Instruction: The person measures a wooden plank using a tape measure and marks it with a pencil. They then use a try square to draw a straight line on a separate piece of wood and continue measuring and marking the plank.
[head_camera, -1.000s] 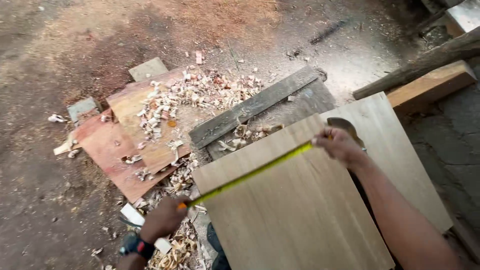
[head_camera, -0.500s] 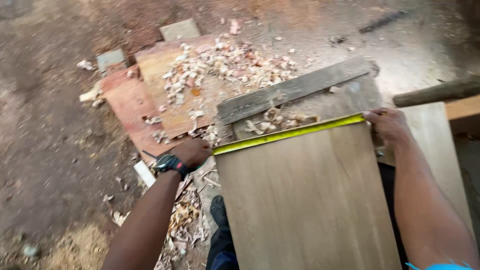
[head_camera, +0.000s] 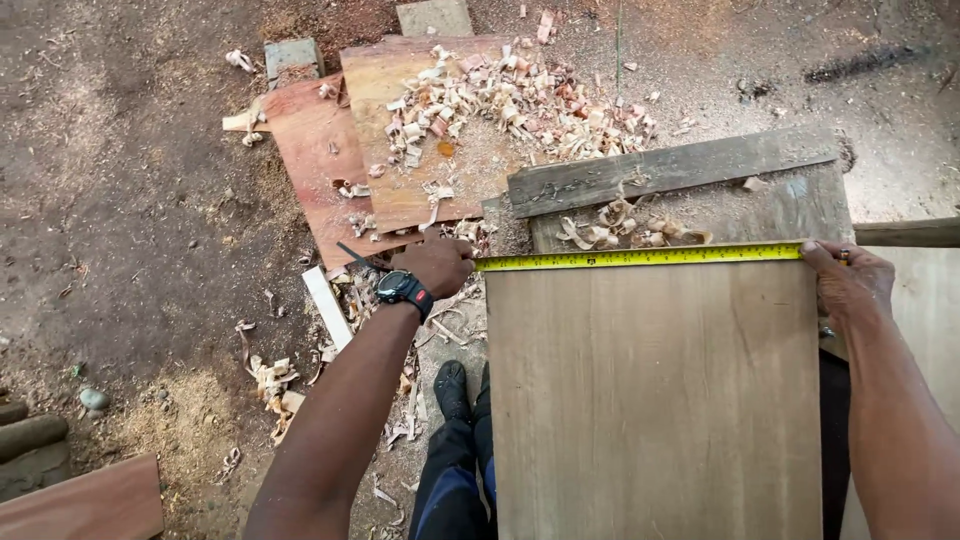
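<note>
Left hand (head_camera: 436, 264) pinches the yellow steel measuring tape (head_camera: 640, 257) at the pale flat wooden board's (head_camera: 655, 400) corner; right hand (head_camera: 845, 285) presses its far end down. Best keep it taut, flush along the edge.

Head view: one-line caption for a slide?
Left hand and right hand stretch a yellow tape measure across a wooden board's far edge, above wood shavings.
</note>
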